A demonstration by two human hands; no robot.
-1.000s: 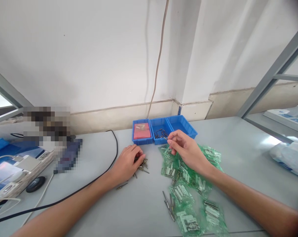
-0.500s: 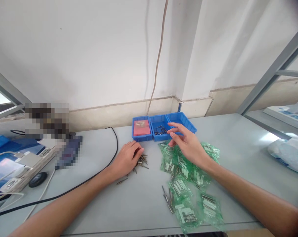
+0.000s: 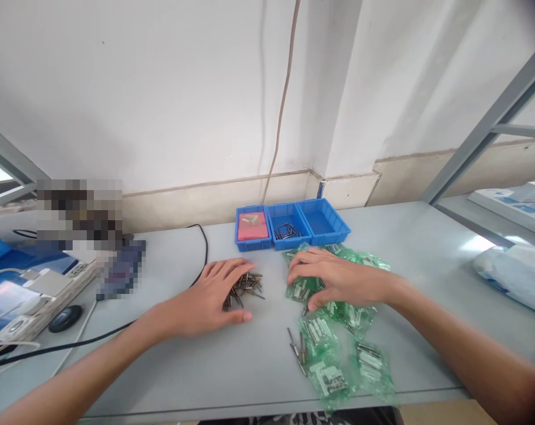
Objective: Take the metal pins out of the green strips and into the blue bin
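My left hand [image 3: 204, 301] is open, thumb and fingers spread around the near-left side of a loose pile of thin metal pins [image 3: 248, 284] on the table. The pins are slim rods with a thicker section; their exact kind is unclear. My right hand [image 3: 333, 274] arches with thumb and fingers apart over green plastic bags [image 3: 320, 336] of similar metal parts and white strips. Nothing shows in its grasp. A few loose pins [image 3: 297, 352] lie left of the nearer bags. Behind the bags, a middle blue bin [image 3: 289, 243] holds several metal pins.
A left blue bin [image 3: 254, 245] holds a red piece with a small clear packet on it. The right blue bin [image 3: 324, 221] adjoins the middle one. A power strip [image 3: 41, 307], a black mouse [image 3: 65, 318] and cables lie at left. A plastic-wrapped package [image 3: 513, 280] sits far right.
My left hand has opened and moved nearer and left, uncovering more of the pin pile. My right hand has come down from beside the middle bin onto the green bags.
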